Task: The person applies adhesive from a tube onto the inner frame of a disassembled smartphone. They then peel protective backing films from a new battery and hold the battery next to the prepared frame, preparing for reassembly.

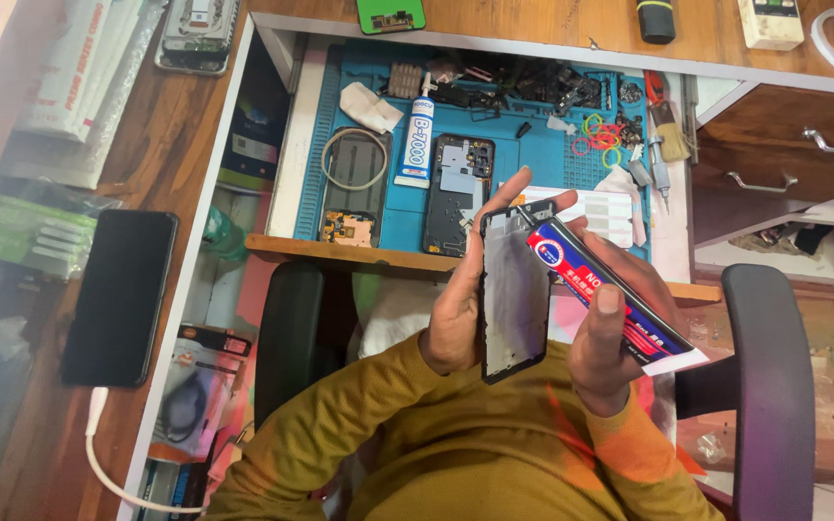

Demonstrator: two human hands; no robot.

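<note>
— Holding two things at once, I see. What has the left hand (456,309) got?

— Its fingers are closed round the phone frame (514,294), a thin black rectangle standing upright above the lap, thumb side on the left edge and fingertips curling over the top. The right hand (602,347) grips the phone battery (610,294), a flat pack with a red, white and blue label, thumb pressed on its face. The battery leans against the frame's right edge, touching it near the top.

— How would those handle?

— My guess is that the frame is light and stiff but easy to twist, so it is best held by its long edges. The battery looks a little heavier, smooth and rather slippery, and it should not be bent or pinched hard; holding it flat across the width, as it is held now, seems right.

— And beyond the hands?

— A blue work mat (407,227) lies in an open drawer, farther off. On it I count two opened phone bodies: one (354,188) on the left with a looped cable on it, one (458,193) nearer the middle. Between them lies one glue tube (419,140). There is one brush (668,135) far right, beside a small heap of coloured rubber bands (600,135) that I cannot count exactly. One dark phone (120,297) rests on the wooden desk at left.
</note>
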